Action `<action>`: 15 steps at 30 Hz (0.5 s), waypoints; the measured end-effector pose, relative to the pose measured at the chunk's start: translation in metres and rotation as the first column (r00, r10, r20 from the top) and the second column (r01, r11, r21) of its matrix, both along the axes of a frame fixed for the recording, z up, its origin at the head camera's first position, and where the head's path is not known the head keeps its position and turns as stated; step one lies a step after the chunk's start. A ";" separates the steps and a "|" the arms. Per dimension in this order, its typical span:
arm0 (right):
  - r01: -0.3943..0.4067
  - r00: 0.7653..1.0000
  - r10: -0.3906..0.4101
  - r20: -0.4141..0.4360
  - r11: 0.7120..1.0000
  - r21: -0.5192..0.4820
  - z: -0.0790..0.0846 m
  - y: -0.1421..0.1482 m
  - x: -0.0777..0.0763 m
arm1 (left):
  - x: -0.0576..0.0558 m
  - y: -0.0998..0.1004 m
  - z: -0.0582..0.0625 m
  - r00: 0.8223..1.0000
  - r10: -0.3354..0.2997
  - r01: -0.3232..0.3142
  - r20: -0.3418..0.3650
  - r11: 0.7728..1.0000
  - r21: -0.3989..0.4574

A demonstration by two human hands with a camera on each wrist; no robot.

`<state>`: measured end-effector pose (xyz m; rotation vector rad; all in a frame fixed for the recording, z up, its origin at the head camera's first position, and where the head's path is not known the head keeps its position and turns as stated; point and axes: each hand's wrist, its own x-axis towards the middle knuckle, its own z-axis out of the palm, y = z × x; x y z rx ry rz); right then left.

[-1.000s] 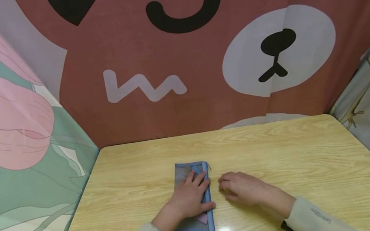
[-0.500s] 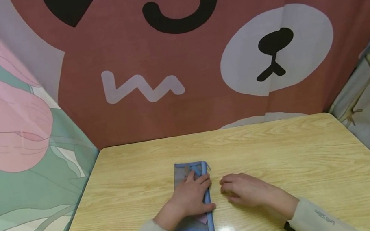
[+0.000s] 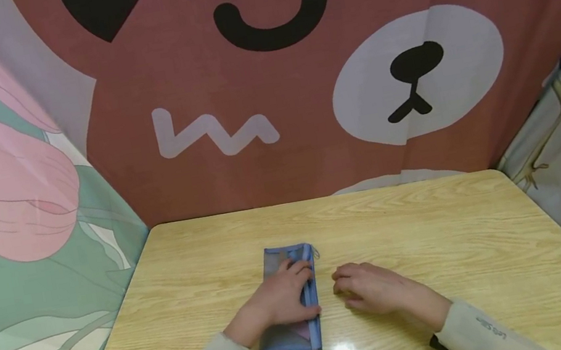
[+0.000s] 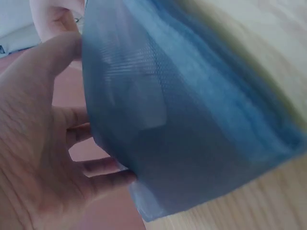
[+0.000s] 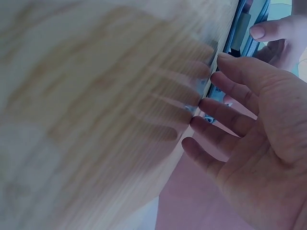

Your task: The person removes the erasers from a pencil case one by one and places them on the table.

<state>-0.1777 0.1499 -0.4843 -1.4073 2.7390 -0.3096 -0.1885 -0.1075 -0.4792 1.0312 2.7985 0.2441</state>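
Observation:
A blue-edged mesh zipper pouch (image 3: 285, 342) lies flat on the table, its zip along the right side. Through the mesh shows something pink (image 3: 302, 329) near the bottom. My left hand (image 3: 281, 297) rests over the pouch's middle, fingers spread and slightly bent, thumb at the zip edge. In the left wrist view its fingertips touch the grey mesh (image 4: 144, 100). To the right of the pouch, my right hand (image 3: 370, 287) rests with loosely bent fingers and nothing in them. Its fingertips stand right at the tabletop in the right wrist view.
The pale wood table (image 3: 467, 242) stretches to both sides of the hands. Behind it hangs a brown cloth (image 3: 226, 184) with a bear face, and a tulip-print cloth (image 3: 6, 186) hangs at the left. A small zip pull (image 3: 316, 251) sticks out at the pouch's top right corner.
My left hand has shifted slightly left and its fingers have bent more. The pouch has moved a little to the left with it. My right hand has stayed nearly still.

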 end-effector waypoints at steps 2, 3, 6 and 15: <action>-0.002 1.000 0.002 0.005 1.000 -0.005 0.000 -0.001 0.000 | -0.001 -0.003 -0.001 1.000 -0.001 0.001 0.005 1.000 0.024; -0.003 1.000 0.003 0.005 1.000 -0.008 0.001 -0.001 0.001 | -0.002 -0.004 0.000 1.000 0.002 -0.002 0.013 0.999 0.041; -0.008 1.000 0.008 0.003 1.000 -0.021 0.001 -0.003 0.002 | -0.003 -0.008 0.001 0.999 0.012 -0.017 0.048 0.995 0.102; 0.003 0.999 -0.002 0.046 1.000 -0.007 0.004 -0.015 0.000 | -0.008 -0.021 0.001 0.995 -0.032 0.002 0.094 0.955 0.298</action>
